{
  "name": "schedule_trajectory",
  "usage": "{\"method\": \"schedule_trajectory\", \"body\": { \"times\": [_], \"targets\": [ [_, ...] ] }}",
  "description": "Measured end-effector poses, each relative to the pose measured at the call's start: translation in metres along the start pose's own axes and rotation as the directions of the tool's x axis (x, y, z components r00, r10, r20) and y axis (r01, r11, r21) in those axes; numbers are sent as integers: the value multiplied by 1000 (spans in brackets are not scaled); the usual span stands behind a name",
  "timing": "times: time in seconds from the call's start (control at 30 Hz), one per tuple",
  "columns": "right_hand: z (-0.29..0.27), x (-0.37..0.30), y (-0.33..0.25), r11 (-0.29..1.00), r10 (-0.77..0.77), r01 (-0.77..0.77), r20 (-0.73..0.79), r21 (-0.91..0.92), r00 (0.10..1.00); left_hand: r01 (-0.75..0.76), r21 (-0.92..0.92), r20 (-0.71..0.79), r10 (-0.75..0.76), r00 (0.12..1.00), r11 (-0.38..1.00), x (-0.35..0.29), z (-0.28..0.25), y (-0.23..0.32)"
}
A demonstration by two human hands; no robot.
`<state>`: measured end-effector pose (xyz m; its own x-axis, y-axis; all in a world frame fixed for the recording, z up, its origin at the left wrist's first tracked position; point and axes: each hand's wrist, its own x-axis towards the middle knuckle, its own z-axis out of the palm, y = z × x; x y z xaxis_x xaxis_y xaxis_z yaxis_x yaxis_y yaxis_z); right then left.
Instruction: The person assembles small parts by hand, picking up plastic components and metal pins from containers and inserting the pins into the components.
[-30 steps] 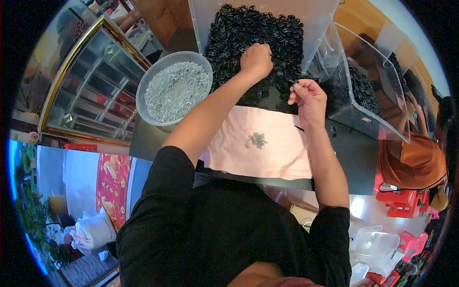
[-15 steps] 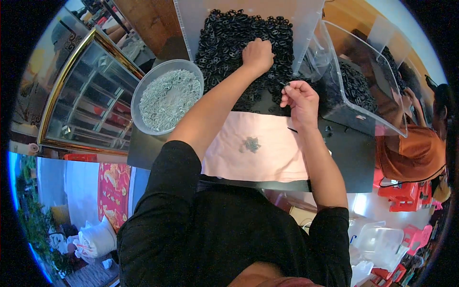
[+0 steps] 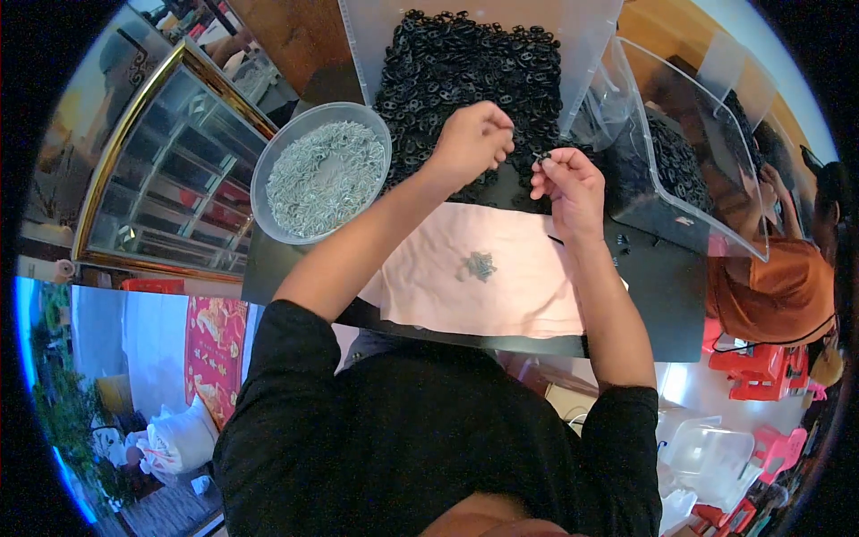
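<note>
My left hand (image 3: 472, 141) hovers over the near side of a heap of small black oval pieces with holes (image 3: 474, 67). Its fingers are curled together, and whatever lies between them is too small to make out. Close by on its right, my right hand (image 3: 573, 186) pinches a small black piece (image 3: 543, 157) between thumb and fingers. A pink cloth (image 3: 429, 295) lies on the dark table in front of me, with a little pile of small shiny metal pieces (image 3: 480, 266) on it.
A round clear tub (image 3: 259, 192) full of small metal pieces stands at the left. The black heap spills from a translucent bin (image 3: 591, 67). Another clear bin (image 3: 646, 161) with black pieces is at the right. Beyond it sits a person in an orange-brown top (image 3: 761, 286).
My left hand has drawn back from the black heap toward me, its fingers now turned toward my right hand. The right hand keeps its pinch on the black piece, nearly still.
</note>
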<state>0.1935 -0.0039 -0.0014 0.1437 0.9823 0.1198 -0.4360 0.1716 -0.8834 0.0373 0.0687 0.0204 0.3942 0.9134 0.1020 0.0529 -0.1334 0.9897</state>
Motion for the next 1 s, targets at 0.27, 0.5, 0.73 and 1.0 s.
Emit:
{"method": "schedule_trajectory", "body": {
  "times": [0.27,0.5,0.73,1.0],
  "targets": [
    [20,-12,0,998,59,-61,120,12,991,114,-260,9,-115,993,959,-48,-13,-9],
    [26,-15,6,998,61,-62,142,2,988,8,-138,-76,-18,997,990,-59,1,-19],
    [24,-14,8,998,53,-59,126,39,991,97,-438,-6,-110,994,894,-62,2,-16],
    [24,-13,4,995,55,-73,237,66,970,217,-609,141,-166,976,763,-61,-7,-26]
  ]
}}
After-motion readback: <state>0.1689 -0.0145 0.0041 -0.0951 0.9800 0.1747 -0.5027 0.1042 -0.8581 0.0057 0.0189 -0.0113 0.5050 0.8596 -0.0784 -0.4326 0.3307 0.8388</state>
